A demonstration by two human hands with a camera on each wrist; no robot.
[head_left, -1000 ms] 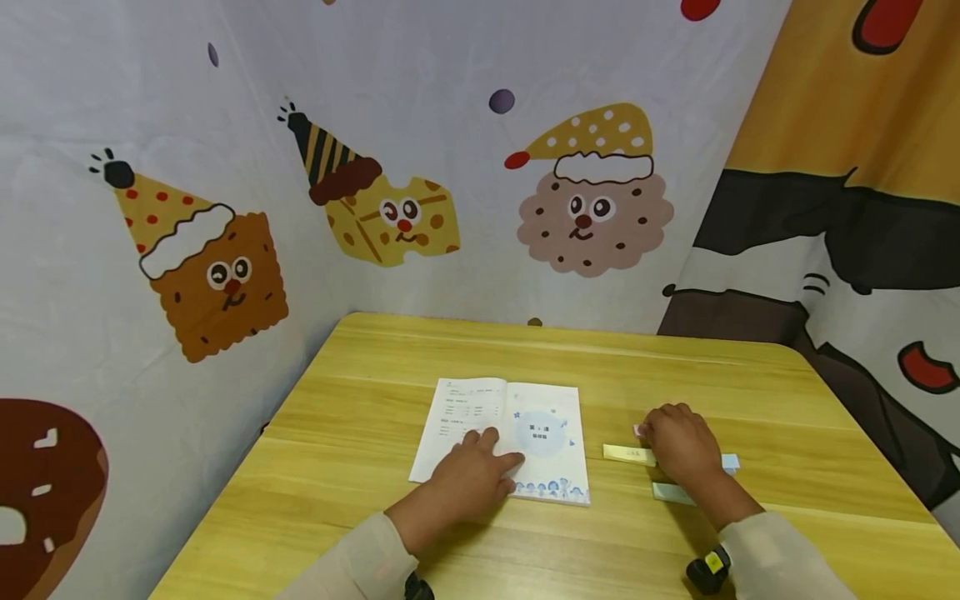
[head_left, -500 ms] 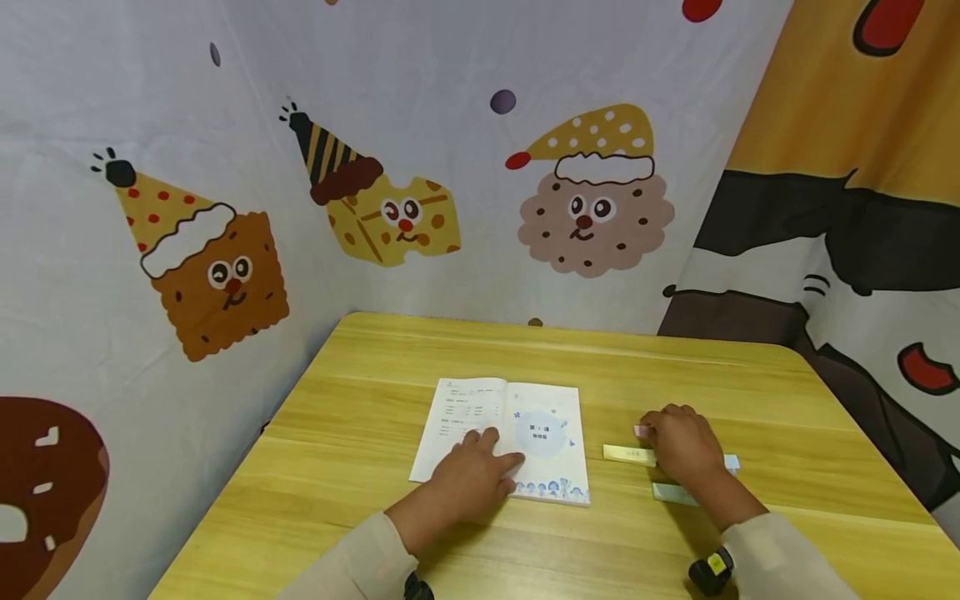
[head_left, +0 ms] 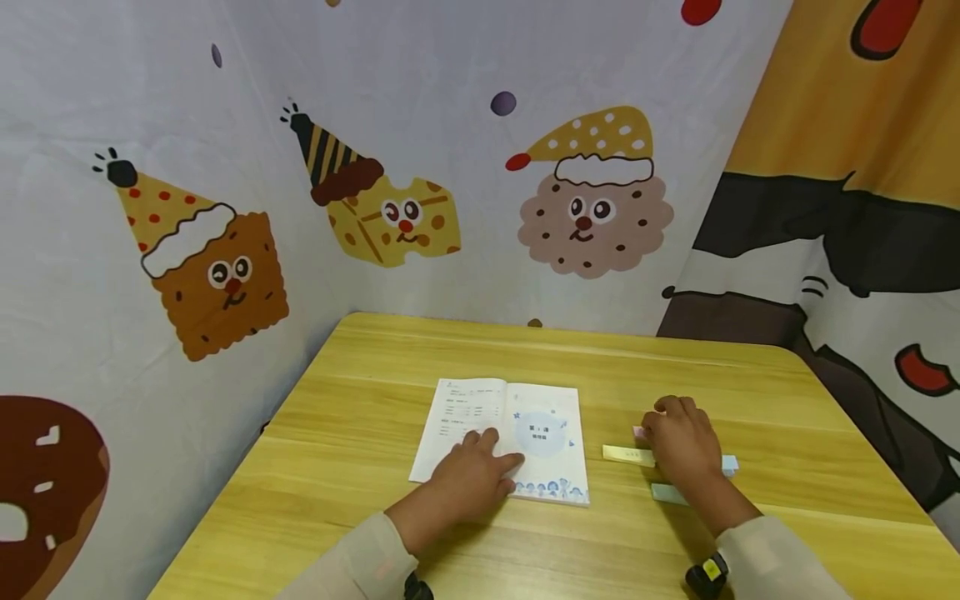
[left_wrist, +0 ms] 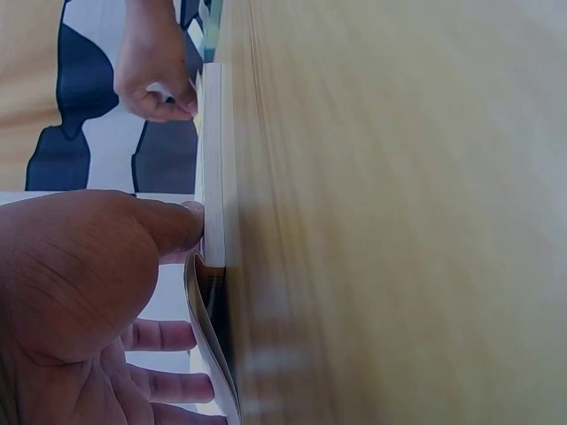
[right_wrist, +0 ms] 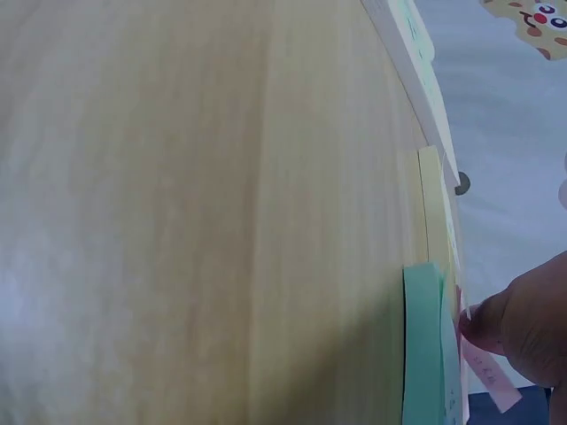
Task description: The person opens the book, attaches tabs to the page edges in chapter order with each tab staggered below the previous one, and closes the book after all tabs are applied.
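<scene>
An open booklet lies on the table, its right page printed with a pale blue circle. My left hand rests on it with fingers spread, pressing both pages near the fold; in the left wrist view the thumb touches the booklet's edge. To the right, my right hand pinches a pink sticky note, a narrow strip with handwriting that tilts up from its pad. Its fingertips are partly hidden. Around this hand lie a yellow sticky-note pad, a green pad and a blue pad.
The wooden table backs onto a white curtain with cartoon prints. A black wrist camera sits at the right cuff. Bare tabletop lies between the booklet and the pads.
My right hand has risen slightly, lifting the pink sticky note a little. The left hand and booklet stay as they were.
</scene>
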